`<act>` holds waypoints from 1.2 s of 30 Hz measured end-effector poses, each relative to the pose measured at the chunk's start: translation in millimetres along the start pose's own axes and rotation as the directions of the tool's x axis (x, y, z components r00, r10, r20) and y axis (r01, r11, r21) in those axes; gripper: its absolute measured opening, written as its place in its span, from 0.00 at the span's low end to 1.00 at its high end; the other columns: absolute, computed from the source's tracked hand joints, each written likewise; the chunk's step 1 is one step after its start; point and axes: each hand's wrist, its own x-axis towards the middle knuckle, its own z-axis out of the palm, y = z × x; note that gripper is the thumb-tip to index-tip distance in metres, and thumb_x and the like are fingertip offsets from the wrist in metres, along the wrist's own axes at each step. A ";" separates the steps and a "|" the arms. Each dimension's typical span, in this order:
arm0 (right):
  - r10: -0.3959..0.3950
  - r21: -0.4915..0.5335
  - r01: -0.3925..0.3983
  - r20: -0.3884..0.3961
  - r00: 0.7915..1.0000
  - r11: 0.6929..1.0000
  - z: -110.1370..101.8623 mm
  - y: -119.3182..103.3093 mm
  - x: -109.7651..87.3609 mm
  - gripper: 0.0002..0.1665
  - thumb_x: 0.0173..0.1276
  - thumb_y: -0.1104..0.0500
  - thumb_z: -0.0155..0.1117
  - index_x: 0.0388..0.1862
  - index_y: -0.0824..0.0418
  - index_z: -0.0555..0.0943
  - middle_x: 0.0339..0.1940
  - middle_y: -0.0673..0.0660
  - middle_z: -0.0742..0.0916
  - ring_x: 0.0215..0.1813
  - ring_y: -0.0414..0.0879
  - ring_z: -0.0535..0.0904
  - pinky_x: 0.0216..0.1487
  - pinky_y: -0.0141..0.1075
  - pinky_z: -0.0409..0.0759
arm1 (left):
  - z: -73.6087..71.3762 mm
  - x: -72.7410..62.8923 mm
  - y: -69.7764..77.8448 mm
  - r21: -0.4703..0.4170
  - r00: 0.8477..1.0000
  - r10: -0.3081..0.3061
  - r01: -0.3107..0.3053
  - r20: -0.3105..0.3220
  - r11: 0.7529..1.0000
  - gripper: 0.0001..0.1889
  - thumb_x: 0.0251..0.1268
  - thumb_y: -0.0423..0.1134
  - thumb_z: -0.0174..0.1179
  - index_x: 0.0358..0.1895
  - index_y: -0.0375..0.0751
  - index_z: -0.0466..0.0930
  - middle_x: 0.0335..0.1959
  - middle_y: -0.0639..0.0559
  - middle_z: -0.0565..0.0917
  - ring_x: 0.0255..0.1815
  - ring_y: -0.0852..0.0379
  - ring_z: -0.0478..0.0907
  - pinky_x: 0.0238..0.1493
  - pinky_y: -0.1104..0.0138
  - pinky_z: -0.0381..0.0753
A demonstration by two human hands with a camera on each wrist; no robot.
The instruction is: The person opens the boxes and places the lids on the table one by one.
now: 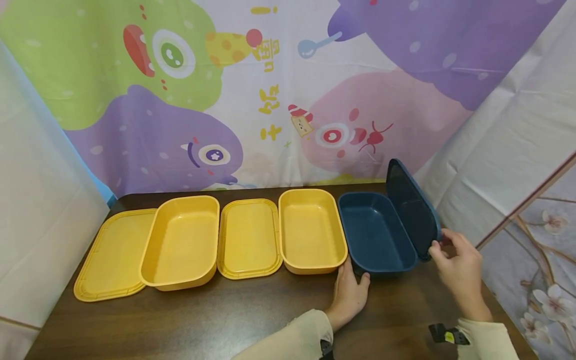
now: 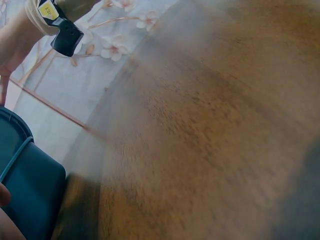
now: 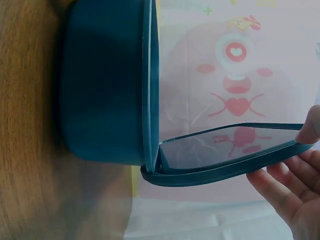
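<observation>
A dark blue rectangular box [image 1: 375,235] stands uncovered at the right of the row. Its matching lid [image 1: 411,205], with a translucent middle, stands tilted along the box's right side. My right hand [image 1: 461,267] pinches the lid's near corner between thumb and fingers; in the right wrist view the lid [image 3: 215,172] meets the box rim at one end. My left hand [image 1: 348,295] rests at the front left corner of the blue box, fingers extended where it adjoins a smaller yellow box [image 1: 312,230]. In the left wrist view, a fingertip [image 2: 4,195] lies against the box wall.
To the left, a yellow lid [image 1: 249,237] lies flat beside a larger yellow box [image 1: 182,245]. A bigger yellow lid [image 1: 117,255] sits at the far left, partly behind that box. A brown wooden table [image 1: 193,320] carries everything, with a cartoon-printed curtain [image 1: 265,165] behind it.
</observation>
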 end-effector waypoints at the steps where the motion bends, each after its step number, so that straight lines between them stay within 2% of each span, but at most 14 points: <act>1: 0.031 0.005 -0.031 0.000 1.000 1.000 -0.7 0.3 0.3 0.13 0.52 0.75 0.61 0.39 0.76 0.82 0.27 0.48 0.82 0.33 0.13 0.70 0.31 0.10 0.67 | 0.0 -0.1 0.1 0.002 1.000 -0.002 0.002 0.001 1.000 0.37 0.70 0.43 0.55 0.77 0.39 0.50 0.76 0.41 0.60 0.73 0.43 0.63 0.70 0.50 0.65; 4: 0.093 0.016 -0.093 -0.007 0.996 0.996 -2.5 0.8 0.9 0.13 0.53 0.75 0.61 0.39 0.76 0.82 0.31 0.31 0.78 0.34 0.14 0.71 0.31 0.09 0.68 | -0.4 -0.6 0.6 0.005 1.000 0.002 -0.002 0.000 1.000 0.37 0.70 0.43 0.55 0.77 0.38 0.51 0.76 0.41 0.60 0.73 0.42 0.63 0.70 0.49 0.65; 6: 0.117 0.033 -0.117 -0.008 0.993 0.993 -3.3 1.1 1.3 0.13 0.54 0.75 0.61 0.39 0.77 0.82 0.31 0.26 0.75 0.34 0.15 0.71 0.31 0.08 0.68 | -0.7 -0.9 0.5 0.004 1.000 0.003 -0.003 0.000 1.000 0.37 0.70 0.43 0.55 0.77 0.38 0.51 0.76 0.41 0.60 0.73 0.42 0.63 0.70 0.49 0.65; 12: 0.195 0.037 -0.194 -0.017 0.981 0.980 -6.0 3.9 1.1 0.12 0.56 0.74 0.60 0.40 0.77 0.82 0.30 0.26 0.75 0.34 0.19 0.72 0.31 0.09 0.69 | -0.6 -0.6 -0.2 0.020 1.000 0.004 -0.004 -0.013 1.000 0.36 0.68 0.43 0.57 0.76 0.37 0.53 0.74 0.40 0.62 0.72 0.43 0.64 0.70 0.50 0.66; 22: 0.369 0.064 -0.366 -0.031 0.929 0.928 -9.3 15.8 1.4 0.12 0.61 0.70 0.60 0.43 0.75 0.82 0.26 0.23 0.76 0.32 0.20 0.73 0.29 0.13 0.68 | -0.1 -0.3 1.3 0.023 1.000 0.000 0.001 -0.021 1.000 0.36 0.67 0.42 0.57 0.75 0.37 0.55 0.74 0.40 0.63 0.72 0.42 0.65 0.69 0.49 0.67; 26: 0.440 0.131 -0.434 -0.019 0.898 0.891 -8.7 20.7 1.3 0.09 0.61 0.71 0.60 0.39 0.65 0.83 0.25 0.26 0.78 0.29 0.21 0.75 0.28 0.15 0.72 | -0.3 -0.2 0.8 0.027 1.000 -0.001 0.001 -0.010 1.000 0.36 0.67 0.42 0.57 0.75 0.37 0.55 0.74 0.40 0.62 0.72 0.42 0.64 0.69 0.49 0.66; 29: 0.500 0.193 -0.489 -0.014 0.866 0.851 -7.7 26.7 1.1 0.14 0.61 0.73 0.59 0.37 0.54 0.82 0.24 0.32 0.80 0.24 0.24 0.76 0.26 0.17 0.75 | -0.4 -0.2 0.5 0.029 1.000 -0.004 0.005 -0.008 1.000 0.36 0.67 0.42 0.57 0.75 0.37 0.55 0.74 0.40 0.62 0.72 0.42 0.64 0.70 0.49 0.66; 33: 0.560 0.234 -0.542 -0.012 0.828 0.807 -7.1 34.0 0.8 0.19 0.62 0.73 0.58 0.35 0.48 0.80 0.23 0.35 0.79 0.22 0.25 0.75 0.25 0.18 0.76 | -0.9 -0.3 1.0 0.029 1.000 -0.008 0.008 -0.013 1.000 0.36 0.67 0.42 0.57 0.75 0.37 0.55 0.74 0.40 0.63 0.72 0.42 0.65 0.69 0.49 0.66; 36: 0.610 0.303 -0.582 0.000 0.792 0.755 -6.7 36.8 -0.4 0.20 0.62 0.73 0.58 0.33 0.46 0.80 0.23 0.38 0.80 0.22 0.27 0.75 0.24 0.19 0.76 | -0.9 -0.5 1.0 0.027 1.000 -0.008 0.009 -0.016 1.000 0.36 0.66 0.42 0.58 0.75 0.37 0.56 0.74 0.40 0.64 0.72 0.42 0.65 0.69 0.49 0.66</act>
